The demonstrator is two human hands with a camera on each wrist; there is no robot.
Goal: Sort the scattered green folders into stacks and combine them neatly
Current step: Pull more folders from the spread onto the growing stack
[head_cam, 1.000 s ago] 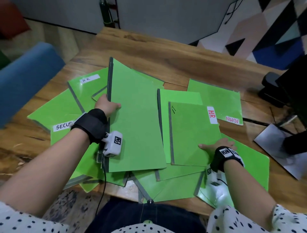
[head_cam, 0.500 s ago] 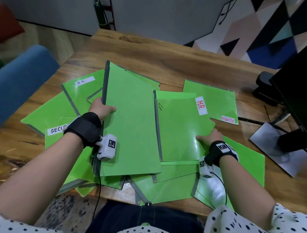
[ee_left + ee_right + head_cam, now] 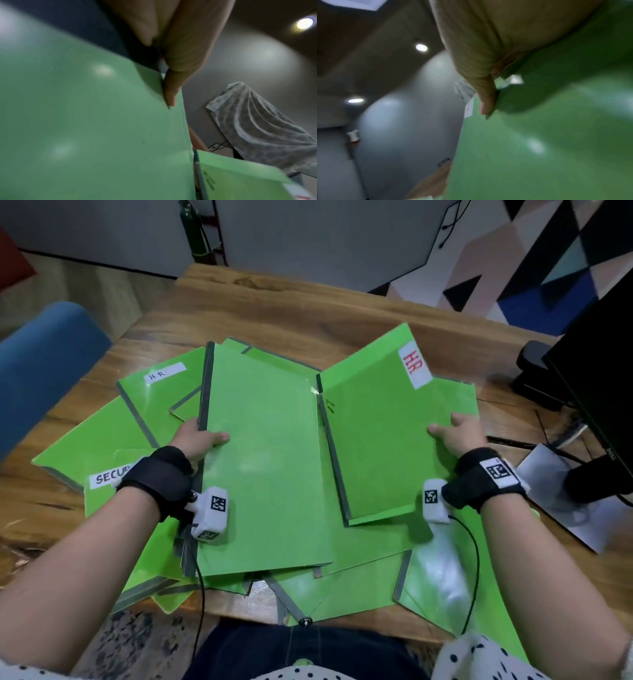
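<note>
Many green folders lie scattered and overlapping on the wooden table [image 3: 281,313]. My left hand [image 3: 200,436] grips the spine edge of a stack of plain green folders [image 3: 263,460], thumb on top; that stack [image 3: 89,121] fills the left wrist view under my thumb [image 3: 169,93]. My right hand [image 3: 452,433] grips the right edge of a green folder with a red HR label [image 3: 387,440], lifted and tilted up off the pile. The same folder [image 3: 547,135] shows in the right wrist view, pinched under my thumb [image 3: 485,102]. My other fingers are hidden beneath the folders.
A folder labelled HR in black [image 3: 161,392] and one labelled SECUR [image 3: 78,450] lie at the left. A black monitor [image 3: 599,378] on its silver base [image 3: 561,491] stands at the right, with cables beside it. A blue chair [image 3: 44,364] is at the left.
My right hand has taken hold of the red HR folder and lifted its far end up off the pile. My left hand has kept its grip on the stack's spine.
</note>
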